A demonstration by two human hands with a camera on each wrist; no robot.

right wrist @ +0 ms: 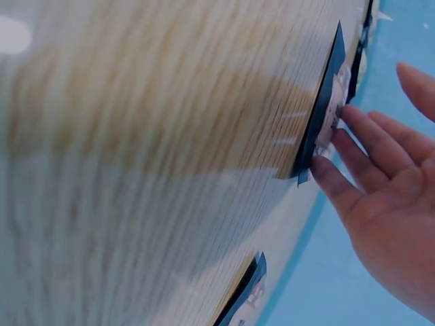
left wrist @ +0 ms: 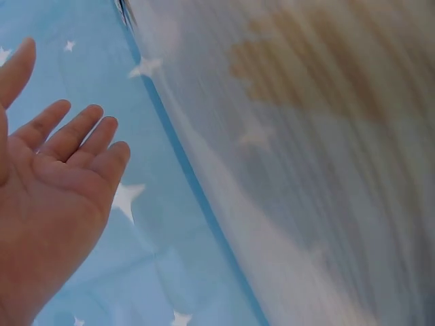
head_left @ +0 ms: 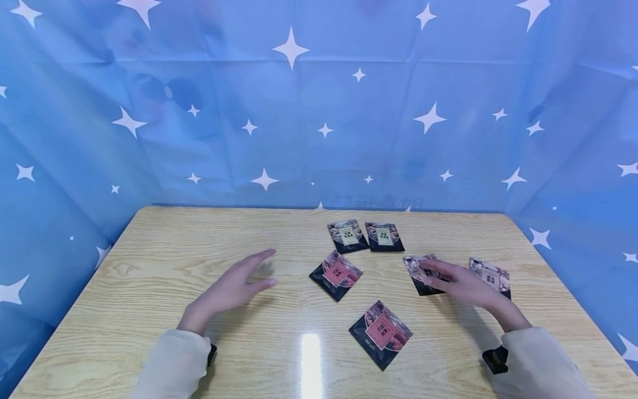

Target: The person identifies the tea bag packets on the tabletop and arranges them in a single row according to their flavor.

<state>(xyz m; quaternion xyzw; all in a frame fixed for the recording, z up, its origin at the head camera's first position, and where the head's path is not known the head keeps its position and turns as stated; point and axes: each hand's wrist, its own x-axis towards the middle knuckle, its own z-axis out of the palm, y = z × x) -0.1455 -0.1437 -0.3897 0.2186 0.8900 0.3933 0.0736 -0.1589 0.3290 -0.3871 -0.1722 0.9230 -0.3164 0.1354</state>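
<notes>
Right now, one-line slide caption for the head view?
Right hand touches a packet among six on the wooden table; left hand hovers open.

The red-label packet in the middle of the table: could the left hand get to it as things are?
Probably yes. The left hand hovers open just left of the red-label packet, with only bare table between them and nothing lying on the packet.

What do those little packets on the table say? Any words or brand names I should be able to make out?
None can be read.
Two packets with green labels: print too small.
Two packets with pink labels: only a window-like sign shows, the words are blurred.
Packet under the right hand: label too small, partly covered.
Packet at far right: blurred.
Wrist views: packets seen edge-on, nothing legible.
</notes>
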